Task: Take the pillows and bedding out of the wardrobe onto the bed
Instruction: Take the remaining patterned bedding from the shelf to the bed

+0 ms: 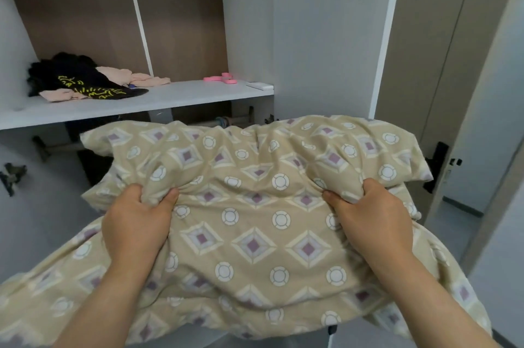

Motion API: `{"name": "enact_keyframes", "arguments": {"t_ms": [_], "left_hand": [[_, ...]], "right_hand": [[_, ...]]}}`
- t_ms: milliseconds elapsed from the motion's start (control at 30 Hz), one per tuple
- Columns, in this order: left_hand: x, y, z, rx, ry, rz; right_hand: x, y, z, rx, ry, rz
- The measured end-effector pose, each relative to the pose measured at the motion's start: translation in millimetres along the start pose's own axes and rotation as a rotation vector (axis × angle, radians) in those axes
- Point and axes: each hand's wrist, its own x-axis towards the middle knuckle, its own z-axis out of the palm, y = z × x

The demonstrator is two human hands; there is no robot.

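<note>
A beige quilt [255, 234] printed with purple diamonds and white circles fills the lower half of the head view, bunched up in front of the open wardrobe [249, 35]. My left hand [136, 220] grips a fold of the quilt on its left side. My right hand [365, 211] grips another bunched fold on its right side. The quilt hangs down over both forearms and hides what lies below it. No pillow and no bed are in view.
On the white wardrobe shelf [184, 98] lie a heap of black and peach clothes [85, 81], a pink object [221, 78] and a small white box [259, 85]. A clothes rail [226, 122] runs under the shelf. A door with a black handle [436, 163] stands at the right.
</note>
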Motion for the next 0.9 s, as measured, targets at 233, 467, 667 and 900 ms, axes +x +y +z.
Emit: {"name": "enact_keyframes", "arguments": {"t_ms": [233,467,667,900], "left_hand": [[-38,-28,26,-0.055,-0.263,-0.01],[-102,-33,54,-0.091,-0.54,0.066],[-201,23,51,-0.225,-0.833,0.241],[-350,131,4,-0.454,-1.126,0.524]], "right_hand": [[-72,29,-21,-0.2,0.059,0.243],[-160,62,-65,-0.34,0.165,0.45],[-268,82,-166,-0.485,0.349,0.652],[-422,89,-298,-0.631,0.626,0.937]]}}
